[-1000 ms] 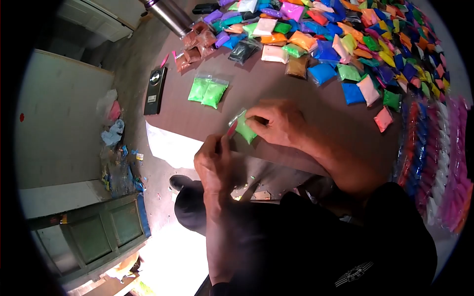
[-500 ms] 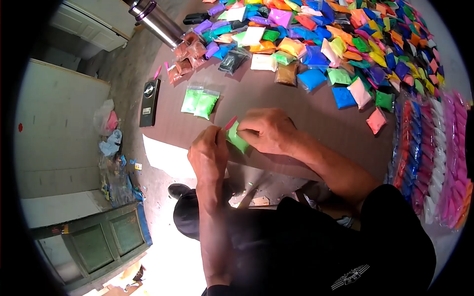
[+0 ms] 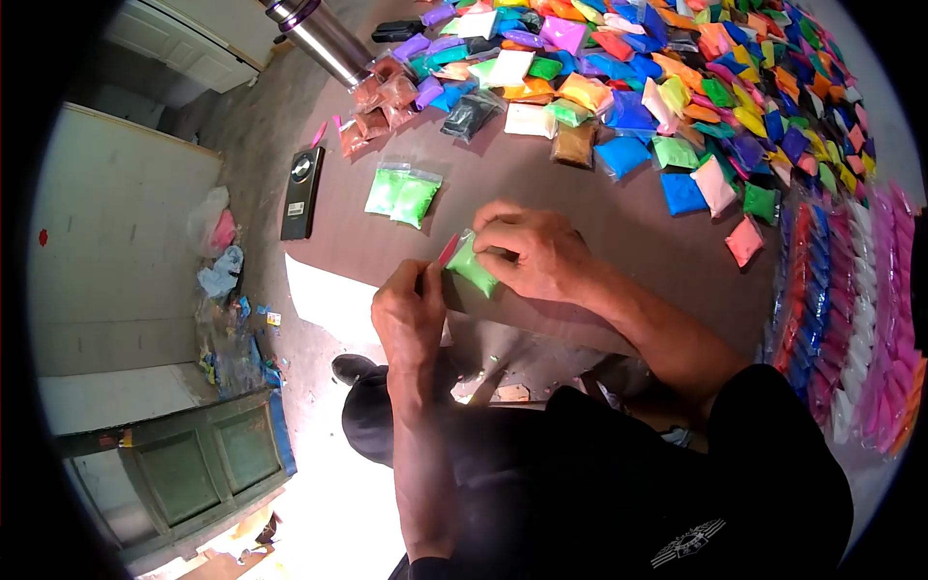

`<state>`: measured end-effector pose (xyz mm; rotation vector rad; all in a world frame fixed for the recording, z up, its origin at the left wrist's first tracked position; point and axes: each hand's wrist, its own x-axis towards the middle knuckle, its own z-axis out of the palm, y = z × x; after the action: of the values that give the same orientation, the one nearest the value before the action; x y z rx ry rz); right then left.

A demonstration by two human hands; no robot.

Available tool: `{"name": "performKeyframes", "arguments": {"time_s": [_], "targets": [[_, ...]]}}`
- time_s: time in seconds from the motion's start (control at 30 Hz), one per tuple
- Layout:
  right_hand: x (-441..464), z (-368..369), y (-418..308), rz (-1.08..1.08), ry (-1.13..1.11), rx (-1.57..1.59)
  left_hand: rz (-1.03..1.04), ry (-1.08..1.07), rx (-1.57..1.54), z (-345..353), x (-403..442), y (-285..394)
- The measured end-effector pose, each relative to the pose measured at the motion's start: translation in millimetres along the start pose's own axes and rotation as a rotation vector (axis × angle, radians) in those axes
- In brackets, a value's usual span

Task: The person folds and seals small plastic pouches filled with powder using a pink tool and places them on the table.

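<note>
A small light-green plastic packet (image 3: 474, 270), long axis slanting, sits left of the right hand (image 3: 537, 253), which pinches it; the left hand (image 3: 410, 307) holds a narrow pink strip (image 3: 449, 250).

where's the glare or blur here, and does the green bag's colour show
Head view: floor at lower left burned out white; hazy patch by the left forearm; fisheye curving with black corners; the green bag shows its colour clearly.
</note>
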<state>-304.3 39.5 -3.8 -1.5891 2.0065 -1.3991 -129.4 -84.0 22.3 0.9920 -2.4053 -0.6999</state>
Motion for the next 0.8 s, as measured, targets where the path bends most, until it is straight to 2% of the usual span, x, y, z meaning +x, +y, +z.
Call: {"name": "performKeyframes", "arguments": {"time_s": [0.07,0.2,0.3,0.43,0.57,0.7,0.8], "targets": [[1.0,0.8,3.1,-0.103,0.020,-0.015,-0.015,0.022,-0.018,-2.8,-2.7,-2.1],[0.0,4.0,0.7,-0.079,0.034,-0.018,-0.168,0.034,-0.205,-9.4,-21.3,19.5],[1.0,5.8,2.9,-0.134,0.085,-0.047,-0.074,0.026,-0.174,3.8,-32.0,12.5],[1.1,6.0,3.9,-0.095,0.041,-0.040,-0.110,0.028,-0.086,3.5,-24.6,4.3],[0.5,7.2,4.4,-0.092,0.035,-0.034,-0.100,0.085,-0.139,0.4,-27.9,-2.6],[-0.2,5.6,1.9,-0.069,0.022,-0.056,-0.158,0.060,-0.194,-1.1,-37.9,18.7],[0.9,5.7,2.6,-0.095,0.037,-0.067,-0.024,0.056,-0.123,6.5,-40.9,16.1]]}}
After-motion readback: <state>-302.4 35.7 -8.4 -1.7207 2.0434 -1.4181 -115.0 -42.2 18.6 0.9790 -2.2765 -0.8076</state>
